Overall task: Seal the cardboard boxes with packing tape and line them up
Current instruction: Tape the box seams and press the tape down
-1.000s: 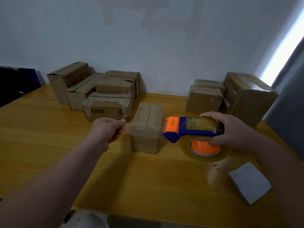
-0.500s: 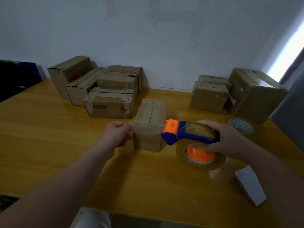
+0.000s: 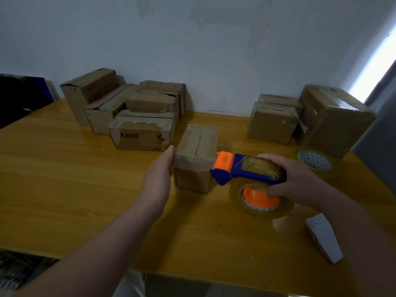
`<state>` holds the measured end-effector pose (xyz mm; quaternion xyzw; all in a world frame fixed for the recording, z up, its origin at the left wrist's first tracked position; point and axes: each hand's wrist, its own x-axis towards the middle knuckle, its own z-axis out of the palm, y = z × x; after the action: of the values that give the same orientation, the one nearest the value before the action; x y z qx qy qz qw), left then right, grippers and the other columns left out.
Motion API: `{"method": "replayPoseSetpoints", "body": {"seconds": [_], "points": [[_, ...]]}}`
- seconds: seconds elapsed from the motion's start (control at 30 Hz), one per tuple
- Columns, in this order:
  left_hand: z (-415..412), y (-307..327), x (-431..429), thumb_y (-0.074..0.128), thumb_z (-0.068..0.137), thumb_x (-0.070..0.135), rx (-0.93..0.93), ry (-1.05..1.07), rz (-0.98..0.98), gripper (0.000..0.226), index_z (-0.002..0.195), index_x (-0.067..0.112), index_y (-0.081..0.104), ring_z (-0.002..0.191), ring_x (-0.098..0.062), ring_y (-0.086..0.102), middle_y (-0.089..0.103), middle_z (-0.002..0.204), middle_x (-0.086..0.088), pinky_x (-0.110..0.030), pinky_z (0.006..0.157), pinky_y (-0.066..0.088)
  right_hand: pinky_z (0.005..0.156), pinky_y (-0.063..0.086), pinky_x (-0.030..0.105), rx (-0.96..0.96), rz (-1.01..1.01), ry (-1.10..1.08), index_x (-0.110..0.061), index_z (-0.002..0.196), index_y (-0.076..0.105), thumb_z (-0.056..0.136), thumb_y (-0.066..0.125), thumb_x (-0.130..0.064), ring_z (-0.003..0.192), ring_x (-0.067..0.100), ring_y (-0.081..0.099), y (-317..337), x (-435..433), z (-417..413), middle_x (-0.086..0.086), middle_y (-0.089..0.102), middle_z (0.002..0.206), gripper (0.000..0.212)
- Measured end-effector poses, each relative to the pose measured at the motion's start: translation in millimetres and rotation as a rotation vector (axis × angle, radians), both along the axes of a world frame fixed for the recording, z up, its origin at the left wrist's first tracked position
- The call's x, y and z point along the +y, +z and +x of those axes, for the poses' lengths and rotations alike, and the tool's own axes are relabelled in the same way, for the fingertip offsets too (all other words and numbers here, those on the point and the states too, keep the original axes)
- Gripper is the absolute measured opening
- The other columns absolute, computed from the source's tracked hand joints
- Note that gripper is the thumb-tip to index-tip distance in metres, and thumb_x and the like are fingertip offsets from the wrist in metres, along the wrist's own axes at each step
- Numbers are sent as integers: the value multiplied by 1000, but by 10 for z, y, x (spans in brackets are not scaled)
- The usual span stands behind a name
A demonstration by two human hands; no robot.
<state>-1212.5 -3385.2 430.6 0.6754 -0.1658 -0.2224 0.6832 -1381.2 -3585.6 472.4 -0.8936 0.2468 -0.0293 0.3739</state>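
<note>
Two hands share the job: the left hand presses flat, fingers straight, against the left side of the small brown cardboard box at the middle of the yellow wooden table. The right hand grips the blue-and-orange tape dispenser, its nose touching the box's right top edge. Best to brace firmly and pull tape straight over the flaps. Dark print on the taped brown carton nearer the far-left corner is unreadable.
</note>
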Motion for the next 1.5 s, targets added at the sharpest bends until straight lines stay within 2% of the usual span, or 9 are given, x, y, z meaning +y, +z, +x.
{"method": "replayPoseSetpoints", "body": {"seconds": [0.27,0.4,0.53,0.6,0.77,1.07,1.27,1.37,1.5], "points": [[15,-75,83,26,99,50,19,-80,90,51,143,28,39,127,-9,39,44,145,3,-31,107,26,60,43,18,-13,8,-18,-44,124,39,71,76,-1,88,9,55,-39,3,0,-12,48,107,78],[141,20,177,14,96,60,18,-138,267,65,143,24,40,139,-22,33,40,149,-1,-47,117,19,57,43,16,-13,21,-23,-44,123,40,70,76,-1,84,10,57,-32,11,2,-10,51,105,77],[93,156,152,2,88,63,-640,-127,587,76,151,23,15,146,-14,4,11,160,2,-38,117,6,55,44,14,-14,35,-28,-43,123,39,71,75,1,83,10,57,-25,26,-6,-12,50,103,77],[57,167,99,-10,83,68,-940,-197,773,87,152,19,13,147,-14,0,10,160,-1,-39,118,2,52,43,12,-16,34,-26,-43,122,39,71,75,1,81,10,57,-24,33,-14,-12,49,102,76],[57,151,-5,-23,67,74,-1235,-256,1042,109,152,16,14,147,-18,3,15,159,-4,-42,116,-4,52,43,12,-16,28,-22,-44,120,37,72,75,-1,81,10,56,-32,31,-18,-13,49,101,75],[-216,197,-213,-3,74,77,-1209,-457,878,101,152,14,16,147,-17,10,16,159,-7,-35,118,6,54,42,12,-18,27,-20,-44,122,36,72,76,-1,84,8,54,-45,28,-15,-16,45,103,77],[-59,226,-121,-11,67,80,-1173,-475,773,108,150,21,25,144,-12,20,25,157,-2,-28,114,14,57,46,17,-50,55,-46,-41,124,41,70,76,-1,85,13,57,-36,146,-5,-12,50,103,76],[78,258,-44,-16,66,83,-1189,-471,727,112,147,22,33,140,-11,27,33,153,-1,-25,109,19,57,47,16,-104,10,-49,-37,126,44,63,80,-17,82,11,60,-117,319,40,-9,56,100,76],[241,248,39,-13,68,84,-1169,-533,679,109,147,25,32,141,-9,25,33,153,1,-19,104,12,54,44,13,-202,-25,-54,-39,121,46,67,80,-22,78,8,60,-200,506,80,-12,58,93,67]]}}
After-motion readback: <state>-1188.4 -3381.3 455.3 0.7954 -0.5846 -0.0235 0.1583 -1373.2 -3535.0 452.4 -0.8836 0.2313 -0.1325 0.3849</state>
